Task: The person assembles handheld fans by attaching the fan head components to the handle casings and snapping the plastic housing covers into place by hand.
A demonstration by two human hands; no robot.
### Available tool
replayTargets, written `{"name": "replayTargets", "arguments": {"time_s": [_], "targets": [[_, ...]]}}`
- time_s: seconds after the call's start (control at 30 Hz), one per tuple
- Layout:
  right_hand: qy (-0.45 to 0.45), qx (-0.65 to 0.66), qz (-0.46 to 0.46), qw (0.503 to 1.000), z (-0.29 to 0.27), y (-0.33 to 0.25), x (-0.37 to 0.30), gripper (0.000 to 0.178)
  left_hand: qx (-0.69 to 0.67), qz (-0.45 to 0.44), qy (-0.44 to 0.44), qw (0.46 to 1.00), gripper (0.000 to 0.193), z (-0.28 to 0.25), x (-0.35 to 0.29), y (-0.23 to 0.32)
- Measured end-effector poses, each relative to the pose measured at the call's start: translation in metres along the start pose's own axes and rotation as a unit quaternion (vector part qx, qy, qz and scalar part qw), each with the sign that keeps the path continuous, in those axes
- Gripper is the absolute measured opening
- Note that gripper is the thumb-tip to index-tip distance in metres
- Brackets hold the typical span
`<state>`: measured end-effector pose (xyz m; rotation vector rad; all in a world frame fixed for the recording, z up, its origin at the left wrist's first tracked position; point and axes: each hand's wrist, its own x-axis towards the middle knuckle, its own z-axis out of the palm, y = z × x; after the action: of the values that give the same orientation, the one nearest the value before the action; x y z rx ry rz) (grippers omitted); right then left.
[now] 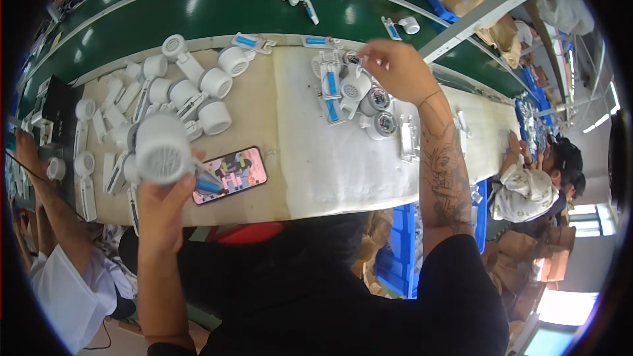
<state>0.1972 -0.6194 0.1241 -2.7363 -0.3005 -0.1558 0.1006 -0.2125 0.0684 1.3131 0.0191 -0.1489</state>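
My left hand (pixel 163 214) is closed around a white handheld fan (pixel 161 148), raised above the table's left side. Its round, grilled head is upward, and a blue cylinder (pixel 210 183) shows in the handle beside my fingers. My right hand (pixel 399 69) reaches to the far part of the table, with fingers bent together at a cluster of fan parts. Whatever lies between those fingertips is too small to make out. Beneath and beside that hand are open round fan heads (pixel 382 125), a grilled head (pixel 356 86) and a white handle shell with a blue cylinder (pixel 331 82).
Several white fans (pixel 214 117) are piled on the left of the pale table (pixel 310 178). A phone (pixel 254 175) with a lit screen lies near the front edge. Beyond runs a green conveyor (pixel 224 0) carrying fan parts. Co-workers sit at left and right; a blue crate (pixel 395 250) stands below.
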Motion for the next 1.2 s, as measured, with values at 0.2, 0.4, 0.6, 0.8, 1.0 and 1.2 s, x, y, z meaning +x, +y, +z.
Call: {"name": "replayTargets", "arguments": {"time_s": [0.2, 0.4, 0.6, 0.8, 1.0, 1.2], "targets": [[-0.015, -0.112, 0.221, 0.969, 0.006, 0.116, -0.061, 0.014, 0.120, -0.070, 0.035, 0.990, 0.041, -0.043, -0.024, 0.009], [-0.240, -0.192, 0.321, 0.896, 0.022, 0.096, -0.093, 0.063, -0.030, -0.069, 0.073, 0.994, 0.041, -0.043, -0.025, -0.003], [0.025, -0.194, 0.269, 0.943, 0.028, 0.099, -0.140, 0.036, -0.203, -0.077, 0.065, 0.974, 0.019, -0.002, 0.006, -0.004], [0.060, 0.356, 0.144, 0.922, 0.030, -0.087, -0.093, 0.022, -0.236, -0.083, 0.045, 0.967, 0.034, 0.016, 0.009, 0.003], [-0.017, 0.415, -0.021, 0.909, 0.081, -0.177, -0.062, 0.013, -0.203, -0.042, -0.021, 0.978, 0.045, 0.030, 0.001, 0.008], [-0.041, 0.419, -0.031, 0.906, 0.097, -0.196, -0.053, 0.020, -0.144, -0.023, -0.017, 0.989, 0.036, 0.024, -0.008, 0.009]]}}
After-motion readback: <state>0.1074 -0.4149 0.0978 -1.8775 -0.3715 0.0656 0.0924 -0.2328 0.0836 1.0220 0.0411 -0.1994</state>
